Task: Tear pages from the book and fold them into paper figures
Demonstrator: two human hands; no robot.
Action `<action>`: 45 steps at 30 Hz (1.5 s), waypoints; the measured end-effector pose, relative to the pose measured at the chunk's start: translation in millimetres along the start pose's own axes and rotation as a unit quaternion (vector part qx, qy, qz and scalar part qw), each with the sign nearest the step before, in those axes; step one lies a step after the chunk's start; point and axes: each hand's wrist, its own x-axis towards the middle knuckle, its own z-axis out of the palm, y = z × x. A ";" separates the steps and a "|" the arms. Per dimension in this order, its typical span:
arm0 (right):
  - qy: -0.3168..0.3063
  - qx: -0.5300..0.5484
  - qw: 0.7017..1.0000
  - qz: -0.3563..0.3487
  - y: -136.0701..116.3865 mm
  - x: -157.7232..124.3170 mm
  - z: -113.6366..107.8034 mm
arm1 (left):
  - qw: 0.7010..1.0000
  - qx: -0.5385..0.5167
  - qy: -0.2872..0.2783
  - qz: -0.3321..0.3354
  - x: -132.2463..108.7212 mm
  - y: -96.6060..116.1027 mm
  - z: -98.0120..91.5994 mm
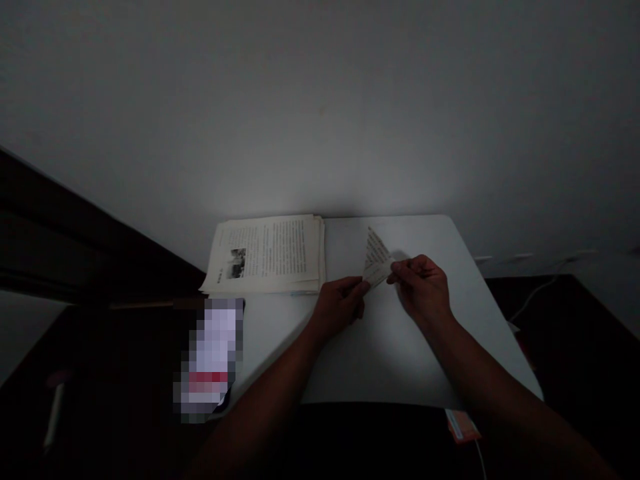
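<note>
A folded piece of printed paper [377,260] with a pointed top is held up over the white table [370,360]. My left hand [341,303] pinches its lower left corner between thumb and fingers. At its right corner, my right hand [423,283] grips the paper with thumb and forefinger. Lines of print run across the folded faces. The fingertips cover both lower corners, so the folds there are hidden.
Left of my hands lies a stack of printed sheets [270,257] near the wall [320,120]. A phone with a blurred-out screen [213,353] is at the table's left edge. An orange-and-white object [464,427] and a cable [537,287] show beyond the table.
</note>
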 end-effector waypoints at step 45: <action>-0.152 -0.064 0.979 0.120 6.4 -3.4 -6.1 | 0.993 -0.075 0.072 0.058 5.7 -9.7 -7.5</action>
